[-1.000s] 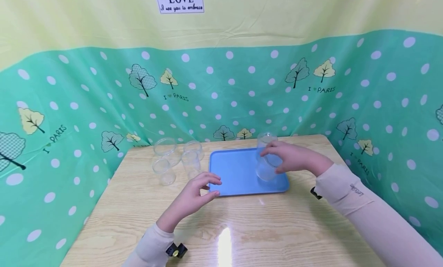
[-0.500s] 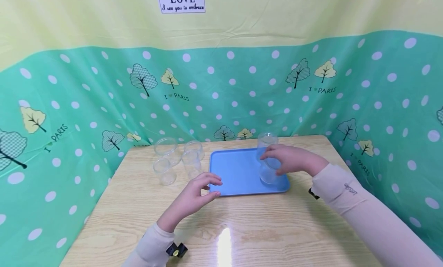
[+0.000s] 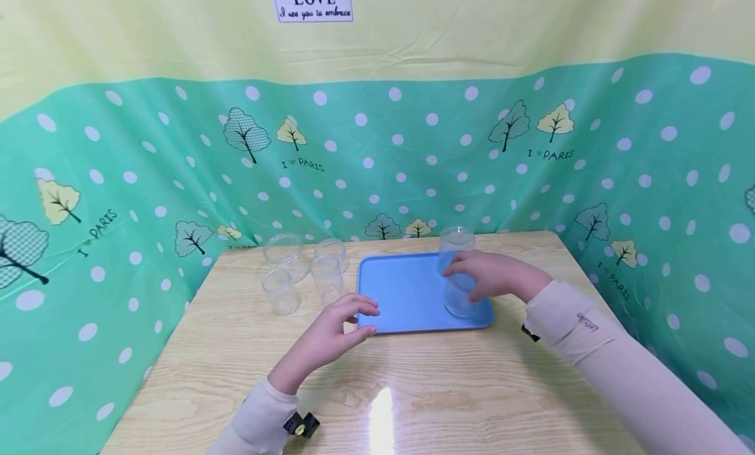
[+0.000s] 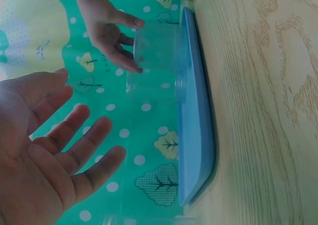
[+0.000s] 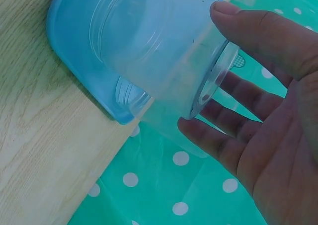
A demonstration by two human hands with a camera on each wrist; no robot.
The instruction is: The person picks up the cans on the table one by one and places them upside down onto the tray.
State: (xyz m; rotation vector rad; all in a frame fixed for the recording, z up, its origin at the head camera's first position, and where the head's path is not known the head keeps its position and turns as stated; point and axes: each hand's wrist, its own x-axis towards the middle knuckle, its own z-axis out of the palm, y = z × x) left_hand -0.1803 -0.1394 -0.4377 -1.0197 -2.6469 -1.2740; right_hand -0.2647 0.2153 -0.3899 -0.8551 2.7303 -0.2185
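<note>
A clear, straight-sided jar (image 3: 459, 299) stands upright near the front right of a blue tray (image 3: 401, 291). My right hand (image 3: 492, 275) holds it from above by the rim, thumb on one side and fingers on the other, as the jar (image 5: 154, 41) in the right wrist view shows. Just behind it on the tray is a second clear jar (image 3: 456, 240), partly covered by the hand. My left hand (image 3: 327, 334) hovers off the tray's front left corner, fingers spread and slightly bent, with nothing in them.
Left of the tray, several clear containers are grouped on the wooden table (image 3: 330, 389): a wide one (image 3: 284, 250), a short one (image 3: 282, 291), a tall one (image 3: 327, 278) and another behind it (image 3: 331, 250). A patterned green curtain (image 3: 377, 160) encloses the table's back and sides.
My right hand has lowered the jar slightly, toward the tray's front right, where it now rests. My left hand has stayed in place.
</note>
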